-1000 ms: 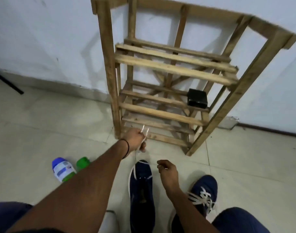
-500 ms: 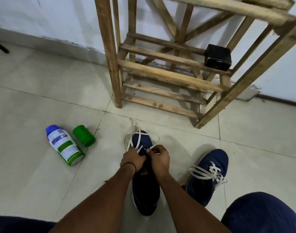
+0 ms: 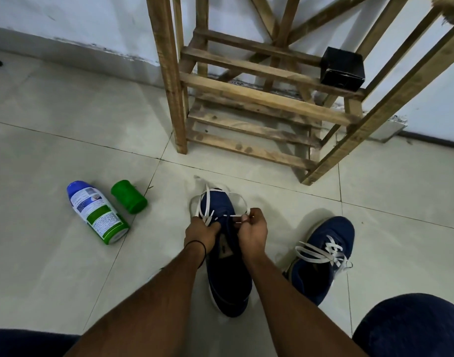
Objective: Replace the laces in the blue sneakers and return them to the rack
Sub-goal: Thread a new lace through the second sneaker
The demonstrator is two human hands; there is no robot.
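Note:
A blue sneaker [image 3: 229,282] lies on the tiled floor in front of me, toe pointing away. A white lace [image 3: 205,204] loops loosely over its toe. My left hand [image 3: 201,234] grips the lace at the shoe's left eyelets. My right hand [image 3: 253,229] pinches the other lace end at the right eyelets. The second blue sneaker [image 3: 321,258] lies to the right with its white lace threaded and loose. The wooden rack [image 3: 259,99] stands just beyond the shoes, against the wall.
A spray can [image 3: 97,212] with a blue top lies on the floor at left, its green cap [image 3: 129,197] beside it. A black box [image 3: 341,68] sits on a rack shelf. My knee [image 3: 411,328] fills the lower right corner.
One second ago my left hand held the lace pulled up high toward the rack. Both hands have come down onto the shoe's eyelets, and my head has tilted down.

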